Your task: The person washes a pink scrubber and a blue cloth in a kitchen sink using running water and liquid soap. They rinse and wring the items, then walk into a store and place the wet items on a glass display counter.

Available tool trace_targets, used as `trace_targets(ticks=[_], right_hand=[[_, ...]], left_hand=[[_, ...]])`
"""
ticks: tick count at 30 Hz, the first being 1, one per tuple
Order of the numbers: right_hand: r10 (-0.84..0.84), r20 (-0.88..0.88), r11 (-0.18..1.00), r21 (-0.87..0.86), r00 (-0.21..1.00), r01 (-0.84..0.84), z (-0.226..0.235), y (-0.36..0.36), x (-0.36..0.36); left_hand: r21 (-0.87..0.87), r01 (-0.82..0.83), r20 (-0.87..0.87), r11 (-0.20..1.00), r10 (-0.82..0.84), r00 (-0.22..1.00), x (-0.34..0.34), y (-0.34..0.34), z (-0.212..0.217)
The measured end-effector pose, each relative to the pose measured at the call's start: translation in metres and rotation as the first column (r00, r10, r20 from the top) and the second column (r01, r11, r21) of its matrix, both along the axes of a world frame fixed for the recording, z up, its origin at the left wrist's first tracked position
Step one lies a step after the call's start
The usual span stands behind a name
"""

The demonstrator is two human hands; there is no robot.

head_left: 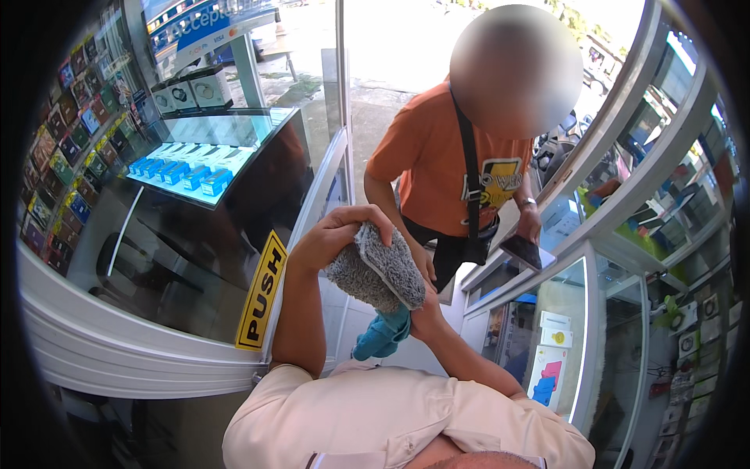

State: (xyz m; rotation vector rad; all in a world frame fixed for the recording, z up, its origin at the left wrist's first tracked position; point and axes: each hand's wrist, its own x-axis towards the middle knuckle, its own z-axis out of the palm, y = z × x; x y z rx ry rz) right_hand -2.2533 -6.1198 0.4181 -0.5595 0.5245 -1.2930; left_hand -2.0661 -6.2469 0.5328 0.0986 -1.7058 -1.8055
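Broadly, setting: a small shop front with a glass door (195, 258) on the person's left and a glass counter (547, 313) on the right, the open doorway between them.
Door: framed in white, bearing a yellow sign (262, 291) along its right edge; it reflects shelves of small boxes and stands just left of the raised left arm.
Other person: someone in an orange shirt (437, 172) stands in the doorway, straight ahead of the hands and a little beyond them, holding a dark phone (522, 252) over the counter top.
Arms: both forearms rise from the lower edge and meet in the middle of the view, well above the cream shirt (391, 422); the left forearm stands almost upright, the right one slants up and to the left.
Grey cloth (379, 270): a thick, fluffy pad, held up between the two hands at the centre; its long axis runs from upper left down to lower right. It is apart from the door glass, with the door lying to its left.
Left hand (332, 234): on top of the cloth, fingers curled over its upper edge and gripping it; this hand is the nearer one to the door.
Right hand (426, 309): mostly hidden behind and under the cloth; it seems closed on the cloth's lower end, though the fingers do not show.
Blue cloth (383, 332): a smaller bunched piece hanging just below the grey one, at the right hand; whether that hand pinches it I cannot tell.
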Motion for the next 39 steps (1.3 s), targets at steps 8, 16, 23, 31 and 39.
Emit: trace_targets(ticks=[8, 16, 23, 31, 39], right_hand=[[-0.161, -0.006, 0.985, -0.060, 0.987, 0.160, 0.014, -0.056, 0.071], [-0.242, 0.324, 0.905, -0.265, 0.915, 0.333, 0.046, -0.160, 0.089], [-0.243, 0.491, 0.856, -0.297, 0.837, 0.423, 0.077, -0.220, 0.125], [-0.376, 0.531, 0.775, -0.270, 0.760, 0.572, 0.074, -0.252, 0.119], [-0.526, 0.405, 0.693, -0.305, 0.748, 0.653, 0.072, -0.262, 0.112]], left_hand=[[-0.137, -0.290, -0.179, 0.947, 0.264, 0.948, 0.032, -0.005, 0.000], [-0.361, -0.808, -0.414, 0.466, 0.696, 0.587, 0.027, -0.012, -0.008], [-0.249, -0.914, -0.431, 0.320, 0.809, 0.400, 0.047, -0.028, -0.020], [-0.236, -0.914, -0.353, 0.329, 0.847, 0.396, 0.044, -0.037, -0.028], [-0.226, -0.877, -0.332, 0.424, 0.813, 0.478, 0.048, -0.045, -0.033]])
